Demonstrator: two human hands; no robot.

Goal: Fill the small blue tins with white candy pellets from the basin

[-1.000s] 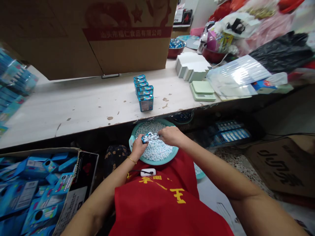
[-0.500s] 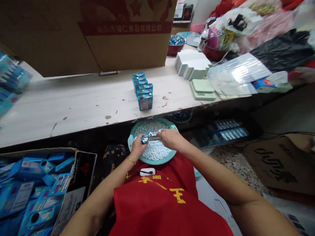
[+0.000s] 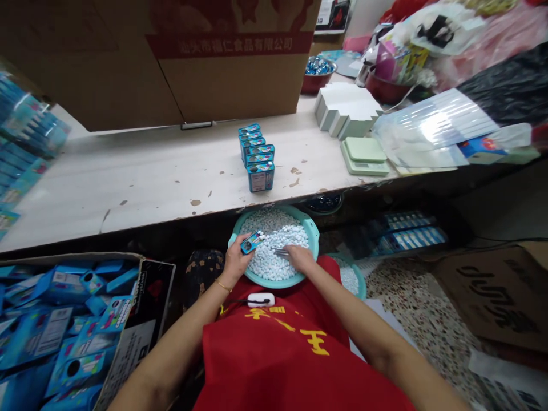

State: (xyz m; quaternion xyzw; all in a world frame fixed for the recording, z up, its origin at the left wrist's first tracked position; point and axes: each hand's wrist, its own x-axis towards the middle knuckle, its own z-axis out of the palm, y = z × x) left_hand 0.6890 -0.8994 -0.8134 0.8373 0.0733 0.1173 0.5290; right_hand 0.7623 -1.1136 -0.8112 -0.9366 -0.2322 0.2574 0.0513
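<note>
Small white candies (image 3: 282, 265) fill a turquoise basin (image 3: 311, 234) at my lap. Over the basin's left side my left hand (image 3: 238, 258) is closed on a small blue candy box (image 3: 252, 242), tilted, its printed top with a dark round mark facing up. My right hand (image 3: 301, 258) grips a metal scoop (image 3: 280, 252) whose front end lies at the candies. On the white table ahead, several similar blue boxes (image 3: 261, 177) stand upright in a row.
A large carton (image 3: 231, 80) stands at the table's back. A pale green scale (image 3: 365, 155) and stacked white cards (image 3: 347, 108) are to the right. At lower left, a carton (image 3: 141, 302) holds blue boxes. A second turquoise basin (image 3: 362, 282) sits at my right.
My right hand has drawn the scoop away from the box and lowered it to the candies. The box in my left hand has turned so its top shows. The view has shifted slightly.
</note>
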